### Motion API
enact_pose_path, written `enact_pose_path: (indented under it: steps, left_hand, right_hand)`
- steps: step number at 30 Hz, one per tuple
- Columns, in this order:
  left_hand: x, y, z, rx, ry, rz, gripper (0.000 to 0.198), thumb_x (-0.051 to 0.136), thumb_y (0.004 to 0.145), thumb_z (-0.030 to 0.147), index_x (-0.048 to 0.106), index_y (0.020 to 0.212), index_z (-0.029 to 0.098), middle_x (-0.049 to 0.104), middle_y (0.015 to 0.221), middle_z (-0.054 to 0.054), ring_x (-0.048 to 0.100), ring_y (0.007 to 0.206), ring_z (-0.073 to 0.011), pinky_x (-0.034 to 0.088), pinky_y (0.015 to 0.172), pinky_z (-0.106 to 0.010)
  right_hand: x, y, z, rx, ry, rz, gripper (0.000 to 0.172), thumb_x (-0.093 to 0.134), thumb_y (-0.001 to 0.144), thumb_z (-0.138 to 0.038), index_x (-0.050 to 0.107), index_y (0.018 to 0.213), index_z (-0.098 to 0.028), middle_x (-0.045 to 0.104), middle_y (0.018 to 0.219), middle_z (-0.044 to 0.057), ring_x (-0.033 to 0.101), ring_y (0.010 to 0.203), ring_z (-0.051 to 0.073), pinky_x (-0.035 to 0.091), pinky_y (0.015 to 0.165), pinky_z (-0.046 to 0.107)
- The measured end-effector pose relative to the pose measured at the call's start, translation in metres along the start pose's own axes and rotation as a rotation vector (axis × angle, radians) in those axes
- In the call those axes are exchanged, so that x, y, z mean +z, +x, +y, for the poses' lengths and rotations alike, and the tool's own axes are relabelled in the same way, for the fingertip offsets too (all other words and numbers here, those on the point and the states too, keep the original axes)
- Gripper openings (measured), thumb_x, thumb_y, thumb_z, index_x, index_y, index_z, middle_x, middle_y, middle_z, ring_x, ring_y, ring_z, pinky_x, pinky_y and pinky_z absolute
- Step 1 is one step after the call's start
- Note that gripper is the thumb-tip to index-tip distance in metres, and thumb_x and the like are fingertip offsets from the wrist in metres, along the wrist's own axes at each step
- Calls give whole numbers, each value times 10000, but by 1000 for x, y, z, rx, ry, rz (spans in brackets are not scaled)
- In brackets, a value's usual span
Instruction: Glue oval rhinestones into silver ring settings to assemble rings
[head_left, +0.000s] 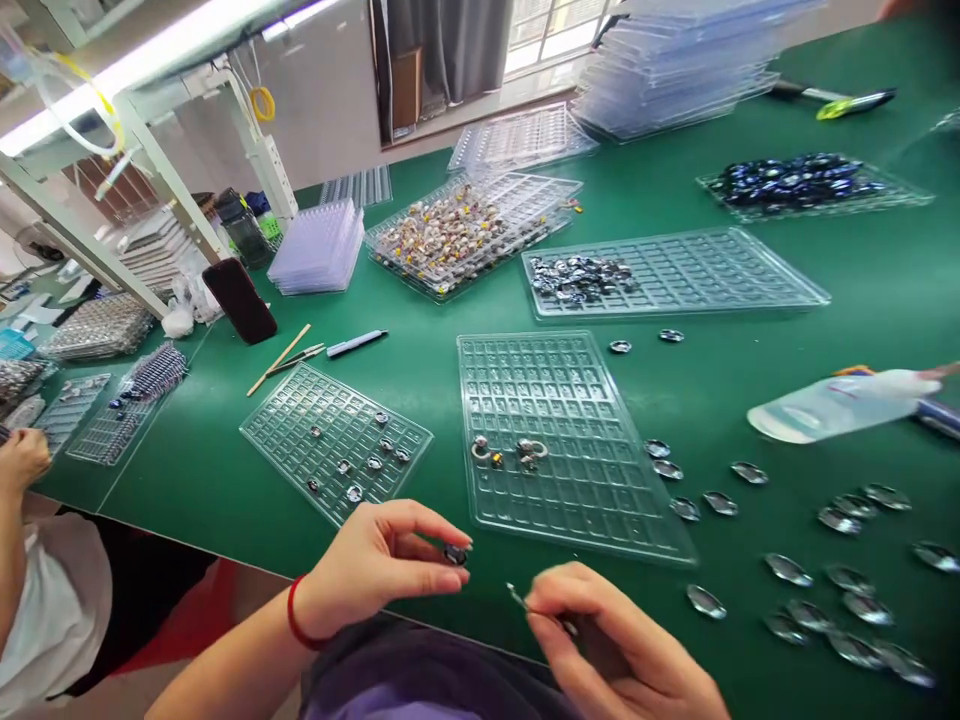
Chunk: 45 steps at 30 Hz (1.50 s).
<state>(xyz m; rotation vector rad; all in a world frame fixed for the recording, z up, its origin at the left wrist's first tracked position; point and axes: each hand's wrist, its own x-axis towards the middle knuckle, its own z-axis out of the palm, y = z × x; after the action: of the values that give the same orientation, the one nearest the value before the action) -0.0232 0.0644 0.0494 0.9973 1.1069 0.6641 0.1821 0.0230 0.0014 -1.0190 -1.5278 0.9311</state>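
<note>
My left hand (397,555), a red band at its wrist, pinches a small dark faceted gem (455,553) between thumb and fingertips. Close by on the right, my right hand (600,635) is closed on a small thin piece with a shiny tip (516,596); its kind is hard to make out. Beyond my hands lies a clear compartment tray (559,510) holding a few ring-like parts (531,452). A smaller clear tray (277,425), left of it, carries several gems (373,462). Loose oval gems (787,570) are scattered over the green table at right.
A squeeze bottle (832,405) lies at right. Farther back are a tray of dark gems (577,278), a tray heaped with small parts (442,235) and stacked clear trays (667,70). A phone (240,302) leans at left, near a pen (357,344). Another person's hand (28,458) shows far left.
</note>
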Motion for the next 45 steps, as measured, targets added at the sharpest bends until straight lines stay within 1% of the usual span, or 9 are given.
enact_pose_path:
  steps: [3, 8, 15, 18, 21, 24, 31, 37, 45]
  left_hand:
    - [12, -11, -9, -70, -132, -25, 292, 864, 645, 232, 790, 923, 179, 771, 864, -54, 736, 747, -172, 538, 664, -234]
    - [15, -13, -14, -119, -239, -46, 293, 875, 635, 201, 804, 918, 177, 783, 937, -69, 726, 721, -149, 545, 694, -233]
    - [21, -13, -18, -65, -440, -25, 256, 888, 646, 192, 796, 885, 187, 778, 813, -19, 717, 701, -112, 564, 699, -199]
    - [25, -13, -25, 6, -493, 22, 179, 875, 678, 206, 775, 826, 188, 772, 757, -2, 715, 659, -102, 562, 643, -178]
    - [28, -13, -32, 25, -492, 42, 131, 842, 731, 265, 772, 794, 174, 770, 710, -8, 716, 639, -104, 563, 627, -178]
    - [32, -14, -36, 14, -508, 18, 173, 824, 750, 321, 788, 832, 173, 778, 704, -24, 714, 628, -106, 560, 626, -181]
    - [34, -15, -40, 7, -503, 44, 272, 931, 576, 200, 816, 822, 198, 765, 662, -2, 669, 575, -71, 504, 589, -135]
    - [35, -16, -47, 40, -432, 52, 233, 883, 667, 310, 821, 871, 219, 722, 605, -2, 642, 564, -81, 494, 599, -166]
    - [33, -16, -53, 198, -252, 64, 218, 767, 806, 350, 803, 998, 252, 640, 888, -23, 651, 686, -97, 518, 661, -198]
  right_hand:
    - [5, 5, -8, -47, 20, -34, 139, 560, 869, -96, 585, 842, -230, 577, 707, -1, 575, 621, 117, 506, 551, 191]
    - [8, 3, -5, -70, 49, -75, 156, 532, 878, -82, 564, 848, -232, 565, 698, -11, 560, 624, 109, 481, 542, 187]
    - [7, 3, -1, -115, -17, -121, 153, 566, 880, -93, 593, 939, -231, 628, 757, -10, 602, 653, 93, 505, 586, 161]
    - [7, 2, -3, -134, -52, -108, 140, 554, 881, -91, 585, 903, -226, 615, 725, -18, 586, 618, 84, 491, 560, 157]
    - [8, 2, -6, -122, -49, -77, 147, 534, 880, -82, 570, 865, -224, 580, 688, -25, 557, 594, 82, 473, 534, 161]
    - [8, 1, -7, -122, -16, -59, 153, 533, 876, -78, 570, 865, -226, 563, 676, -26, 549, 594, 86, 467, 527, 165]
    - [10, 0, -6, -143, 2, -54, 164, 543, 859, -68, 583, 870, -226, 548, 663, -23, 520, 559, 90, 431, 481, 174]
    - [11, 3, -11, -154, 12, -66, 178, 527, 858, -56, 576, 857, -227, 569, 645, -23, 516, 538, 93, 423, 469, 176]
    - [14, 3, -12, -136, 16, -81, 183, 522, 854, -49, 560, 835, -227, 546, 638, -29, 504, 538, 95, 416, 477, 181]
